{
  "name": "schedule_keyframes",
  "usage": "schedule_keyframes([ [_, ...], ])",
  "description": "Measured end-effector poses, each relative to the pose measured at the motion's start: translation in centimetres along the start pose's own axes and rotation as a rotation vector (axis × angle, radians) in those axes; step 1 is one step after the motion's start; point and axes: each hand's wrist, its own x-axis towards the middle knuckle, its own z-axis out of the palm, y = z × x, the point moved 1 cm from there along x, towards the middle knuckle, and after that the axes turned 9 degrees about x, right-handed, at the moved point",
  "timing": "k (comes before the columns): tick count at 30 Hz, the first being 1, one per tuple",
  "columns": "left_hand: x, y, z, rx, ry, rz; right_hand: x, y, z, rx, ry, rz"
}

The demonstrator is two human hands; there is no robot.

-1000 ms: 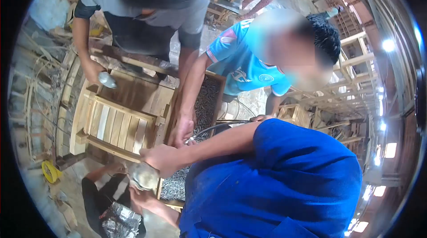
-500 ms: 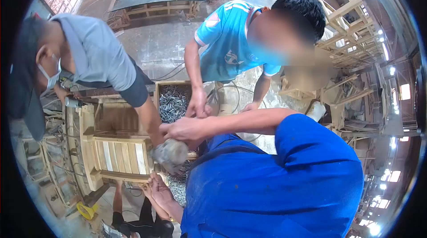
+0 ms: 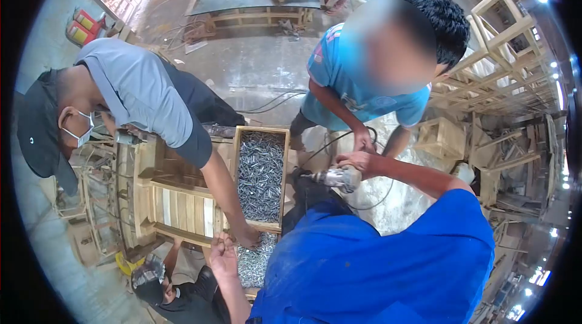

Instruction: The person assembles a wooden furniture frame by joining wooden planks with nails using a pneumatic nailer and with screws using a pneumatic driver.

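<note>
My right hand (image 3: 365,164) is closed round a grey, worn-looking power drill (image 3: 342,178), its chuck pointing left above my dark-clad lap. A co-worker's hand in a light blue shirt is close beside it. My left hand (image 3: 224,256) is raised at the lower left, fingers curled together by the end of a slatted wooden piece (image 3: 185,210). Whatever its fingertips hold is too small to name. Right of it, a co-worker's hand (image 3: 247,237) reaches into a box of shiny screws (image 3: 254,263). A wooden box (image 3: 286,160) of darker screws lies beyond.
A grey-shirted co-worker (image 3: 136,90) leans in from the left, and a light-blue-shirted one (image 3: 376,75) stands opposite. Another person (image 3: 188,300) crouches at lower left. Cables (image 3: 273,106) cross the floor. Wooden frames (image 3: 503,39) are stacked at right.
My right hand has carried the drill rightward, away from the slatted piece, uncovering the screw boxes. The grey-shirted person's hand now shows in the nearer box. The view has shifted.
</note>
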Motion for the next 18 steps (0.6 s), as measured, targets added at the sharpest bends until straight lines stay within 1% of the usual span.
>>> schedule_keyframes([
  [1,-1.1,1.2,0.9,0.144,-0.033,0.049,-1.2,0.4,0.6,-0.043,0.043,0.116],
  [2,-1.4,2.4,0.9,0.187,-0.059,0.038,-1.8,0.8,1.3,-0.087,0.084,0.239],
  [3,-1.9,3.5,0.8,0.215,-0.042,0.041,-1.9,1.1,2.2,-0.092,0.096,0.231],
  [5,-1.1,4.5,1.4,0.265,-0.004,0.067,-3.6,2.2,3.8,-0.258,0.049,0.338],
  [6,-0.8,4.8,1.6,0.329,-0.064,0.095,-4.9,2.6,4.4,-0.259,0.044,0.360],
  [8,0.0,4.4,2.5,0.380,-0.054,0.091,-6.7,4.2,5.2,-0.275,0.149,0.255],
  [9,-0.2,3.9,3.3,0.377,-0.036,0.092,-7.9,6.0,6.5,-0.465,0.128,0.354],
  [10,-0.4,3.2,3.2,0.389,-0.040,0.077,-8.2,5.4,5.6,-0.241,0.340,0.205],
  [12,0.3,0.6,3.6,0.358,-0.023,0.046,-8.2,4.9,4.5,-0.238,0.275,0.358],
  [13,0.4,-0.6,3.8,0.352,0.004,0.021,-8.3,4.0,4.1,-0.231,0.271,0.377],
  [15,0.1,-2.5,4.8,0.319,-0.002,-0.007,-8.2,2.4,2.7,-0.138,0.220,0.406],
  [16,0.1,-3.3,5.5,0.288,-0.010,-0.016,-8.5,3.0,2.5,-0.125,0.220,0.419],
  [17,0.0,-4.2,6.4,0.297,0.058,-0.001,-9.0,4.3,2.7,-0.127,0.223,0.439],
  [18,-0.2,-5.0,6.5,0.305,0.064,-0.017,-9.6,5.6,2.6,-0.134,0.223,0.456],
])
